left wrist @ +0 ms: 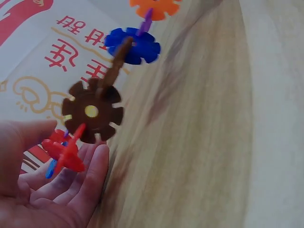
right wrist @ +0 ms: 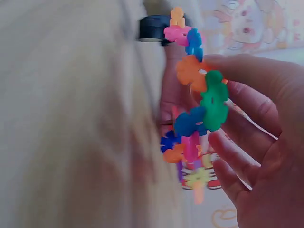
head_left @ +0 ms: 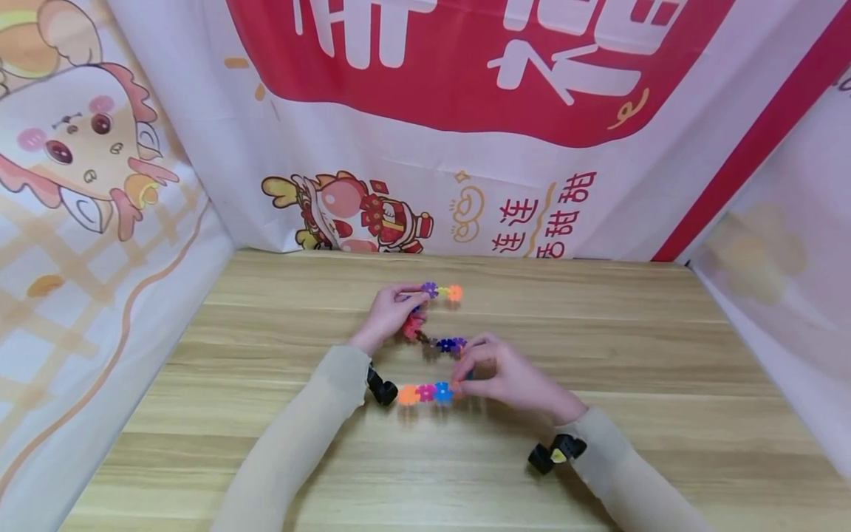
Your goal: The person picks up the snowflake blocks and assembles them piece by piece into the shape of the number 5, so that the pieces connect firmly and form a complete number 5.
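Note:
A chain of colourful interlocking snowflake discs point(head_left: 425, 393) is held up above the table between the two hands. My left hand point(head_left: 388, 314) pinches it near its far end, beside a purple disc point(head_left: 430, 290); a yellow one and an orange disc point(head_left: 455, 293) stick out beyond. Red discs, a brown disc point(left wrist: 92, 111) and a blue disc point(left wrist: 133, 46) follow in the left wrist view. My right hand point(head_left: 508, 375) grips the chain near an orange disc point(right wrist: 192, 72) and a green disc point(right wrist: 214, 100). Past its fingertips, blue, pink and orange discs extend leftward.
The wood-grain table point(head_left: 598, 318) lies under both hands. A printed cloth point(head_left: 452, 185) hangs behind it, with more cloth at the left and right sides. Black wrist cameras point(head_left: 381, 386) sit on both wrists, the left one close to the chain's near end.

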Demonstrator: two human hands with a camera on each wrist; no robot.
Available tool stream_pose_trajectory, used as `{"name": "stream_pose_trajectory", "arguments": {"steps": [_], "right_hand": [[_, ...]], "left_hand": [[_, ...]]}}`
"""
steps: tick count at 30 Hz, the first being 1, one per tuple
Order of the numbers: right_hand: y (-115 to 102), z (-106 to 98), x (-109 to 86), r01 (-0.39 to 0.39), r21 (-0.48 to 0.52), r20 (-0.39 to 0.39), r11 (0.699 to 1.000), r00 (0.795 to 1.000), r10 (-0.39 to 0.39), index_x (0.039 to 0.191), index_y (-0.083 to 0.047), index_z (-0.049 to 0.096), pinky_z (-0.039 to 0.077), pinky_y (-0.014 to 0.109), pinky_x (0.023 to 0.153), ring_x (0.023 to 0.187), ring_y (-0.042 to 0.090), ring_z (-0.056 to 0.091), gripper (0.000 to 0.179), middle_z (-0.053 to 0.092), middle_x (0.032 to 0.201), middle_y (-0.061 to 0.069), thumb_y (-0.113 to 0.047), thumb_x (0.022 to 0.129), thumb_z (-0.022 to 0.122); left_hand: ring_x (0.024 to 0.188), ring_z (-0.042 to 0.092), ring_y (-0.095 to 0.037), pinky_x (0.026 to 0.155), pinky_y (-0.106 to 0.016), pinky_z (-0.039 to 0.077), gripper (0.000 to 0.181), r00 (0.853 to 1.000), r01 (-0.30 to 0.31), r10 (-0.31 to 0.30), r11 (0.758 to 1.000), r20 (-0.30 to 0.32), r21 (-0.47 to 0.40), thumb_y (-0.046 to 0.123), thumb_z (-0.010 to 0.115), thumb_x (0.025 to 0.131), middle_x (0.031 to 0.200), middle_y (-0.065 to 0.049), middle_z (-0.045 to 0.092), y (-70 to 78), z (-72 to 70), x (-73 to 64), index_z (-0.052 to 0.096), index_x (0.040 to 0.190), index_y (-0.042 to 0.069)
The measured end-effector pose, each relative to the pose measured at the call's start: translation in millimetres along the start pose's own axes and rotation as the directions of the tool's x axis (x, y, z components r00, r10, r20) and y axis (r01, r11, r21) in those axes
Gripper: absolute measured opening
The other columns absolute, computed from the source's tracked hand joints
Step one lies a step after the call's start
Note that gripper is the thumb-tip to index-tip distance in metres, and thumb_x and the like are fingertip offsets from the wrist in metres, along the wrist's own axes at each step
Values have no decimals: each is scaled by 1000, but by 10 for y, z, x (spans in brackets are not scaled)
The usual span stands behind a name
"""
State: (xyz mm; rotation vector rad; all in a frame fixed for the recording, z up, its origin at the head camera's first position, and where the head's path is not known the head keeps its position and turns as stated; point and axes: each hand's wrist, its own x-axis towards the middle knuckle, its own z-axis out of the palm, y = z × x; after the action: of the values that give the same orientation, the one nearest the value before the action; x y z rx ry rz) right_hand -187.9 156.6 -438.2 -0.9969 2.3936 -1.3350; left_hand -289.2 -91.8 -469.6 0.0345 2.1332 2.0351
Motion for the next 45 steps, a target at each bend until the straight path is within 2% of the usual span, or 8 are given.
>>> {"name": "stream_pose_trajectory", "arguments": {"steps": [6,17,20,24,29,34,38,45], "right_hand": [[-143,-174,83,42,104,-60,994,998,-36,95,-18,75,46,57,98,104,21,64,5,72,99,-4,-16,92,79],[-365,-442,244,29,286,-149,958,989,14,103,-3,70,54,33,75,86,27,68,12,72,93,11,-6,93,75],[-408,-497,287,13,327,-158,945,987,41,106,0,69,57,33,74,85,26,68,15,72,95,14,-6,93,73],[-444,-577,350,-5,351,-161,936,985,66,110,-1,69,58,36,80,88,26,68,16,72,101,15,-7,96,70],[-472,-673,426,-31,379,-172,925,980,103,112,-5,70,56,36,86,97,26,66,15,70,111,13,-11,98,68],[-467,-748,501,18,502,-169,865,983,78,111,-7,70,51,35,95,106,23,61,15,65,115,12,-4,101,59],[-474,-794,544,43,600,-155,799,986,63,109,-7,69,51,33,94,103,21,60,18,63,113,10,-2,103,53],[-491,-857,591,19,680,-130,733,987,95,105,-8,71,53,30,86,97,18,61,25,63,109,8,-3,106,46]], "left_hand": [[89,73,-30,72,-29,59,38,999,-31,30,997,19,73,16,67,101,113,-22,71,10,-14,-44,59,134,0],[123,60,-28,108,-44,43,46,999,-31,22,974,39,226,33,58,106,134,-14,64,11,-14,-171,54,147,12],[120,61,-29,104,-44,47,47,998,31,-41,983,49,182,39,56,106,136,-13,61,18,-18,-199,57,144,11],[95,72,-31,83,-39,60,46,986,125,-133,988,99,85,36,49,109,117,-19,68,21,-43,-234,56,142,4],[88,73,-29,79,-37,60,60,971,168,-183,980,155,105,51,42,108,116,-20,69,54,-70,-307,54,141,2],[92,72,-35,80,-41,60,84,955,202,-222,972,198,117,70,39,100,116,-23,68,110,-76,-388,50,145,1],[94,71,-37,80,-43,60,81,936,237,-259,964,237,118,64,40,103,108,-24,70,155,-88,-449,43,147,-4],[93,72,-39,81,-44,60,76,897,260,-295,954,329,147,56,45,105,104,-27,70,230,-132,-522,31,156,1]]}}
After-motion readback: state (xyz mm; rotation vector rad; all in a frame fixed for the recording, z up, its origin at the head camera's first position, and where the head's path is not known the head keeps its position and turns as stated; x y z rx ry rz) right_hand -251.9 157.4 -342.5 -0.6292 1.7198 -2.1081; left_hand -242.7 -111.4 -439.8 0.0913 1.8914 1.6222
